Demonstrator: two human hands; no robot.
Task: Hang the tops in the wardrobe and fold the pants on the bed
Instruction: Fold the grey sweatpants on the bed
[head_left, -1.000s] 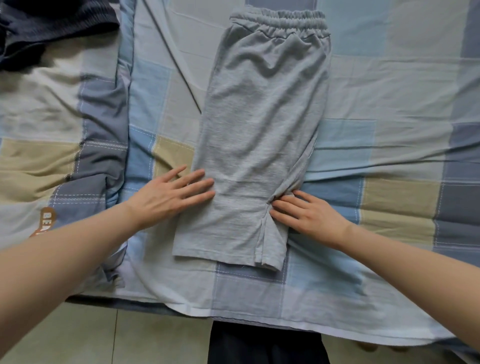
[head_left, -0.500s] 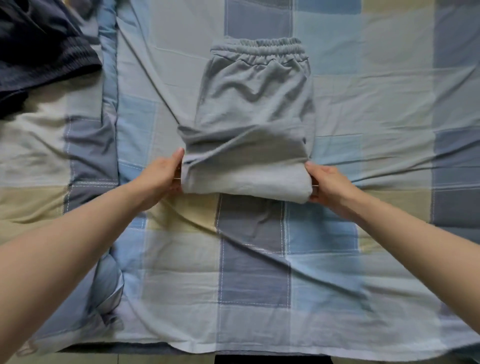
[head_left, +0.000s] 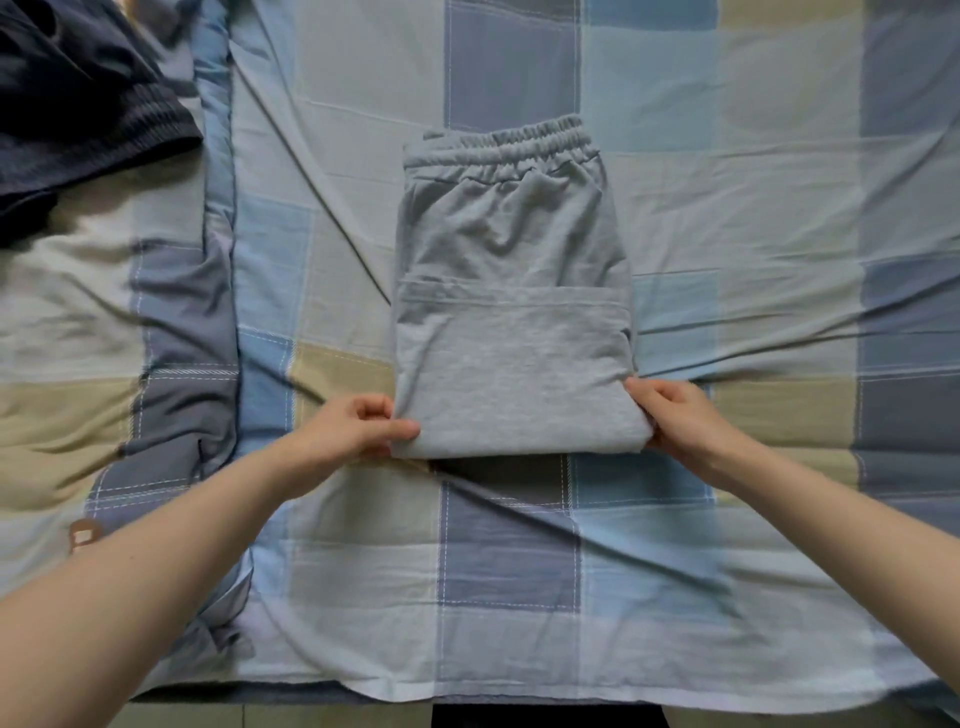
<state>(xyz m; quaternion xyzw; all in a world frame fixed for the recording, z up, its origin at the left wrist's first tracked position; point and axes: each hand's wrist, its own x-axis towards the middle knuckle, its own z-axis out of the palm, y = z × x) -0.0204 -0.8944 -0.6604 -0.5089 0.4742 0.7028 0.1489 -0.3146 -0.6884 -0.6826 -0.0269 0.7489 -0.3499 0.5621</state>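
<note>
The grey pants (head_left: 511, 332) lie on the checked bed sheet (head_left: 727, 218), leg ends folded up over the upper part, elastic waistband at the far end. My left hand (head_left: 353, 423) pinches the near left corner of the fold between thumb and curled fingers. At the near right corner, my right hand (head_left: 672, 410) grips the folded edge in the same way. Both forearms reach in from the bottom of the view.
A dark navy garment (head_left: 78, 104) lies bunched at the far left on a checked quilt (head_left: 171, 322). The bed's near edge (head_left: 519, 696) runs along the bottom, with floor below it.
The long flat pants were folded: both hands lifted the leg ends and carried them up over the upper half. The fold now lies flat, and both hands hold its near corners.
</note>
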